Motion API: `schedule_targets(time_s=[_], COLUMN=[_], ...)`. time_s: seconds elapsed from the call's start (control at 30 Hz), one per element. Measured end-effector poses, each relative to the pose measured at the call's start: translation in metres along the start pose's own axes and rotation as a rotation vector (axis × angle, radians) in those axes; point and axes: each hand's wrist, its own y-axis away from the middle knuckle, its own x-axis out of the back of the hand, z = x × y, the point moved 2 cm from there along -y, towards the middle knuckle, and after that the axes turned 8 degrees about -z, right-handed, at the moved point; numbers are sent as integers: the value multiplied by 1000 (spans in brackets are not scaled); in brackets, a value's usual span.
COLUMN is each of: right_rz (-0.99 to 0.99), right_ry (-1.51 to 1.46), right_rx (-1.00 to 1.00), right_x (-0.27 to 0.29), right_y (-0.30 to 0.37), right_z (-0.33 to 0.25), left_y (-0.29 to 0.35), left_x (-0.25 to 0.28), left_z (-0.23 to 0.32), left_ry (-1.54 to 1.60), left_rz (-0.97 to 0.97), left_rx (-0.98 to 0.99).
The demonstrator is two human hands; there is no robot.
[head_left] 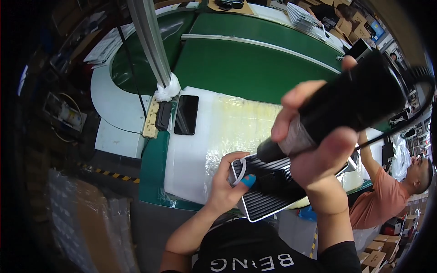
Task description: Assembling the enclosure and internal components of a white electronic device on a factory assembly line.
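A black finned casing with a pale rim (268, 202) sits tilted in front of the person's body, over the near edge of the bench. The left hand (225, 189) grips its left end, thumb pressed on the face beside a pale loop; the other fingers go mostly out of sight behind the rim. The thumb's tip shows blue. The right hand (323, 150) is clamped around a corded black cylindrical tool (357, 95), which bulks large and covers the casing's far right part. The tool's nose is over the casing, but from here I can't tell whether it touches. Beyond them lies a plastic-wrapped foam pad (186, 168) with a dark-screened phone (186, 115) on it, next to a power strip (151, 120). Farther off runs a green conveyor belt (227, 66). At right, a co-worker in a salmon T-shirt (380, 200) reaches in, that hand hidden behind the tool.
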Motion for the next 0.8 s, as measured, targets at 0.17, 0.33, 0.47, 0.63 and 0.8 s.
schedule_targets(time_s=[0.17, 0.33, 0.47, 0.63, 0.8], right_rz=[137, 421, 879, 813, 779], right_ry=[-215, 281, 931, 896, 784], right_rx=[241, 341, 233, 289, 164], right_x=[87, 207, 240, 311, 311], right_y=[3, 62, 100, 163, 184], right_z=[-44, -93, -59, 22, 32], left_y=[-7, -2, -2, -5, -5], left_x=[-12, -2, -9, -9, -7], left_z=[1, 1, 3, -2, -5], left_ry=[-52, -247, -250, -217, -222], left_rz=[77, 44, 129, 105, 112], left_rx=[-17, -53, -35, -52, -51])
